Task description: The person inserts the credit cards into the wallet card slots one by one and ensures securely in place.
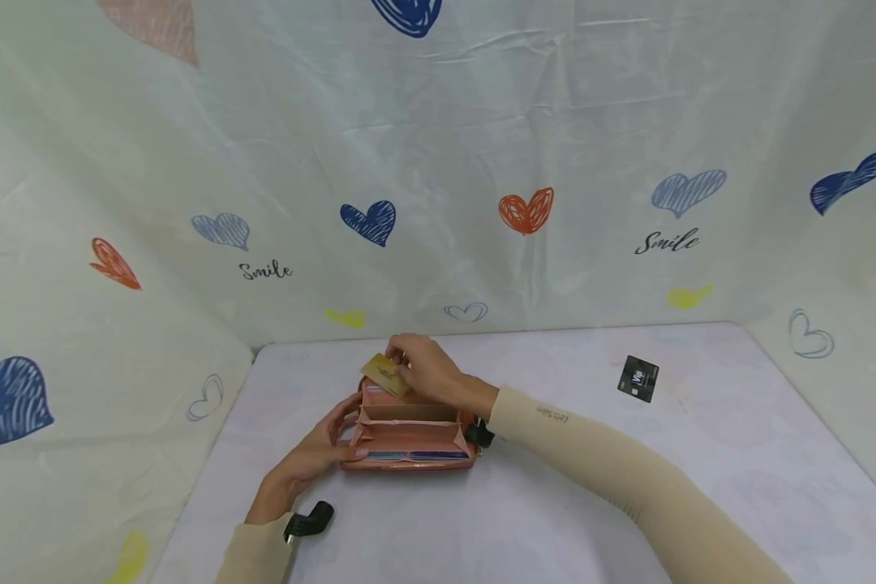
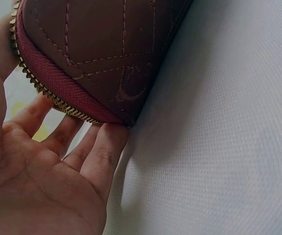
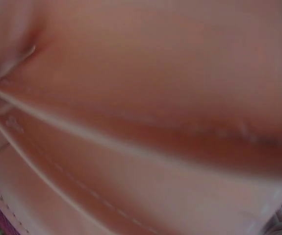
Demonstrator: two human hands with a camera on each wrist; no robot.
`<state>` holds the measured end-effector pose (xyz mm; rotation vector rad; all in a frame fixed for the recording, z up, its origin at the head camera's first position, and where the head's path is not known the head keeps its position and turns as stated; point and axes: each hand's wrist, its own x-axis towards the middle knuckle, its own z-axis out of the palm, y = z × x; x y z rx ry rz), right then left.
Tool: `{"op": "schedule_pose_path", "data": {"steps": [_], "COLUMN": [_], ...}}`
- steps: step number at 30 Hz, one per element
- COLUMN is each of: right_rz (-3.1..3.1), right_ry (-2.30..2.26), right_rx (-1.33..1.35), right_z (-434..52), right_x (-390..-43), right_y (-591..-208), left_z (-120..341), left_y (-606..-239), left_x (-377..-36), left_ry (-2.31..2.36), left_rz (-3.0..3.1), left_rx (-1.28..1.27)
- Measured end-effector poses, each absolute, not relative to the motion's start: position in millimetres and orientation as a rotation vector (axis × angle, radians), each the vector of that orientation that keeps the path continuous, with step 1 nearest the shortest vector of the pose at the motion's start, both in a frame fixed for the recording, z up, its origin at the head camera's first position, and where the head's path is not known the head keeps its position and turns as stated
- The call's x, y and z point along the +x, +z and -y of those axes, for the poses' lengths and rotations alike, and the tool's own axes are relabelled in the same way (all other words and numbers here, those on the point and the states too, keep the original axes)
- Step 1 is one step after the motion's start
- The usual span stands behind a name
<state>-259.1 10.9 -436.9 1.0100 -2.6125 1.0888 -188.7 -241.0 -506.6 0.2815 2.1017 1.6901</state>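
Pink zip-around wallet (image 1: 409, 434) lying open on the white surface (image 1: 555, 503), long axis running left to right across the person's front, card slots and pockets facing up. Right hand (image 1: 427, 369) above the wallet's far edge, fingers pinching a gold card (image 1: 384, 375) that tilts down toward the far-left pocket, card just over the wallet's rim and very near it. Left hand (image 1: 321, 450) at the wallet's left end, fingers fairly straight and spread against the quilted outer side by the zipper teeth, steadying rather than gripping; from the left wrist view, fingertips (image 2: 106, 142) touching the wallet's lower corner (image 2: 106, 58). Right wrist view filled with blurred pink lining (image 3: 141, 122) of the wallet's pockets. Black card (image 1: 638, 378) flat on the surface well to the right of the wallet, apart from both hands. Right hand nearer the wallet's open pockets than the left.
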Motion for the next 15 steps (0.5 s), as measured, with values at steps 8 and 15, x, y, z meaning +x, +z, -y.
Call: {"op": "schedule_pose_path", "data": {"steps": [8, 15], "right_rz": [2.628, 2.739], "right_ry": [1.005, 0.837], "right_rx": [1.035, 1.086], "right_z": [-9.5, -7.0], "right_x": [-258.4, -261.2], "right_y": [-439.0, -442.0], "left_z": [241.1, 239.5], "left_y": [-506.0, -504.0], "left_x": [-187.8, -185.8], "left_ry": [1.701, 1.721], "left_rz": [-2.087, -2.067], "left_rx": [0.298, 0.314]}}
